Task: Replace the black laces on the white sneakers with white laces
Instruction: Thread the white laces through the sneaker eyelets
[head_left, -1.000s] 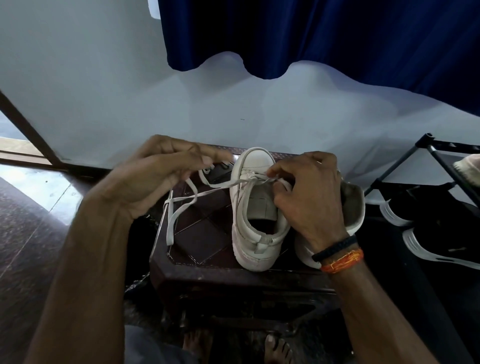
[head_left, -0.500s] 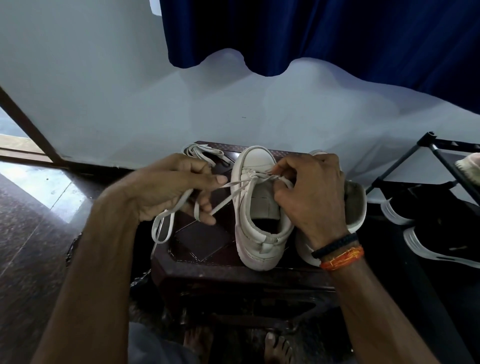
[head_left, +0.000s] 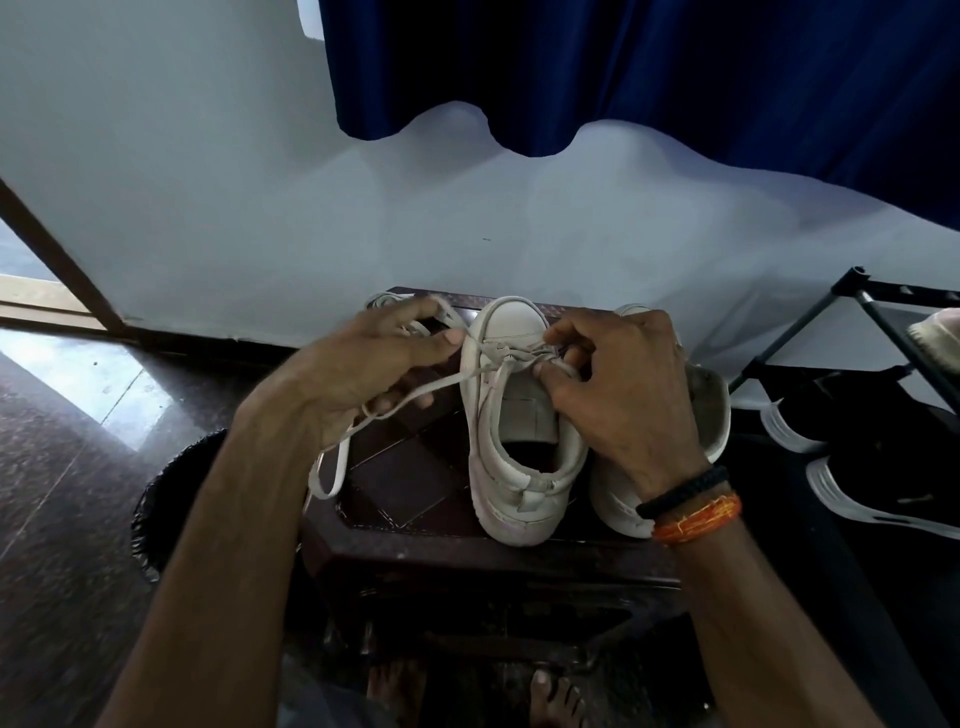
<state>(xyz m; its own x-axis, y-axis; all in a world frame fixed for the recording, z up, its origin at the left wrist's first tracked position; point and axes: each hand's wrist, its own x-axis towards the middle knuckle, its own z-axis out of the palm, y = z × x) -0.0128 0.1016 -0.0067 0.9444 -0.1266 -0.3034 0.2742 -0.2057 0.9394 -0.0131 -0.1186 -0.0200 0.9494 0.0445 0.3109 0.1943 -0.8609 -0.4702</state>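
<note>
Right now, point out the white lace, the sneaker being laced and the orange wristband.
white lace (head_left: 332, 475), head view, hanging loop.
sneaker being laced (head_left: 514, 325), head view, toe cap.
orange wristband (head_left: 698, 519), head view, band's middle.

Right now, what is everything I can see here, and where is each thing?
white sneakers: two, side by side on the stool, the right one mostly behind the right hand
white lace: one, runs from the near sneaker's front eyelets into the left hand, a loop hanging below
spare white lace: one, bunched at the stool's far left corner
wooden stool: one, dark brown
curtain: one, dark blue, above on the wall
shoe rack: one, black, at right
dark shoes: white-soled, under the rack, number unclear
bin: one, black-lined, left of the stool
wristbands: two, black and orange, right wrist
left hand: holds the lace
right hand: pinches lace at the eyelets
bare feet: two, bottom edge
</note>
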